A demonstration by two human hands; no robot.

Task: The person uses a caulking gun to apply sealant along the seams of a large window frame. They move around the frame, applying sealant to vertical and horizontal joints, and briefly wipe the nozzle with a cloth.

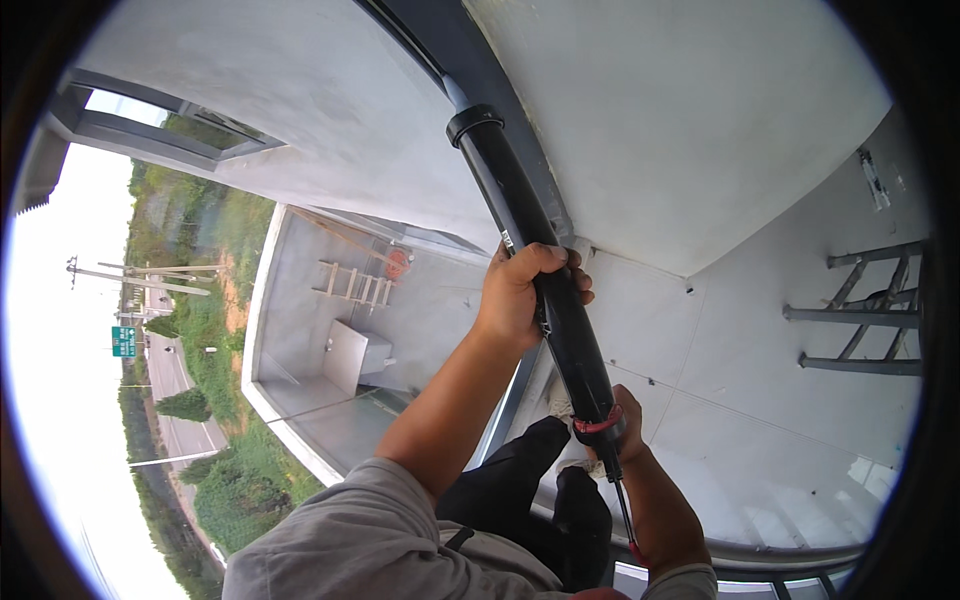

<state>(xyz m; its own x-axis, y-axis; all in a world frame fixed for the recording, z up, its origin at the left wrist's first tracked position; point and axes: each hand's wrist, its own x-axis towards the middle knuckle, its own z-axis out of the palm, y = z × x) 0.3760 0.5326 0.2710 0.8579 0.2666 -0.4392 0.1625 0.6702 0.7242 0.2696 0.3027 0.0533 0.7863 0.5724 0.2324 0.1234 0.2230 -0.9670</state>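
A long black caulking gun (508, 190) slants across the middle, its front end up and its rear down to the right. My left hand (515, 295) is closed around the middle of its barrel. My right hand (630, 420) is closed at the rear end, beside a red ring; the gun hides most of its fingers and whatever part they grip. From the back, a thin rod (627, 512) runs down past my right wrist. At the front, the pale nozzle (456, 93) points up against a dark grey frame (505, 85) and appears to touch its edge.
Pale walls (680, 100) flank the frame. A grey stepladder (855, 315) stands on the tiled floor at the right. To the left lie a walled ledge with a wooden ladder (357, 285) and a white box (347, 357), then trees and a road (180, 400).
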